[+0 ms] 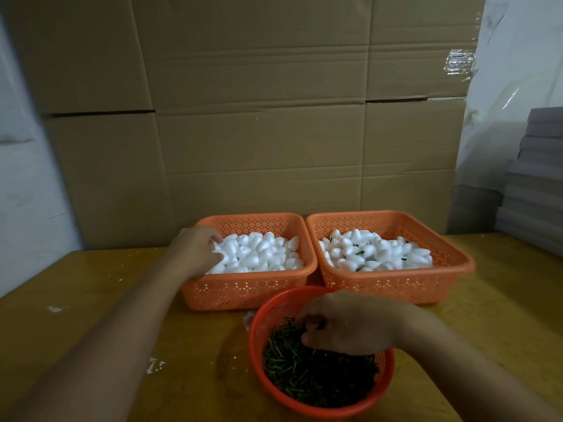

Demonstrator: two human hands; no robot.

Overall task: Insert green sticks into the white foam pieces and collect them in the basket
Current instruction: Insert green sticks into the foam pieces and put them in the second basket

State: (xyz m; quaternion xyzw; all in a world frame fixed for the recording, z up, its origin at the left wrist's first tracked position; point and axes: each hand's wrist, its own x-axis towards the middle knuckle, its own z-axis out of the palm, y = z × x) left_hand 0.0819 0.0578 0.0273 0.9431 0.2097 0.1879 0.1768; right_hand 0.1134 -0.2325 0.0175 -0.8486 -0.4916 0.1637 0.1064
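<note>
The left hand (198, 249) is reaching into the left basket (248, 289) at about 10 o'clock from the middle of the table, its fingers curling down among the white foam pieces (259, 252) at the basket's left edge; whether it is actually gripping one I cannot tell, since the fingertips are sinking into the pile. The right hand (344, 325) is hovering low over the round red basket (320, 350) at 6 o'clock, fingers bunched narrow and pinching at the green sticks (313, 376) near the top of the heap; something dark is showing between the fingertips, likely a stick.

The round basket is sitting nearest the person, holding a dense heap of short green sticks. Just beyond it, at 11 and 1 o'clock, two orange rectangular baskets are standing side by side, nearly touching. The left one is holding plain foam pieces. The right basket (393, 278) is holding foam pieces with green sticks (362, 254) poking out between them.

All of it is resting on a yellowish wooden table (91, 300), with white crumbs (154, 365) lying at 8 o'clock. Big cardboard boxes (259, 117) are standing behind at 12 o'clock, and grey flat stacks (536, 184) are piling up at 3 o'clock.
</note>
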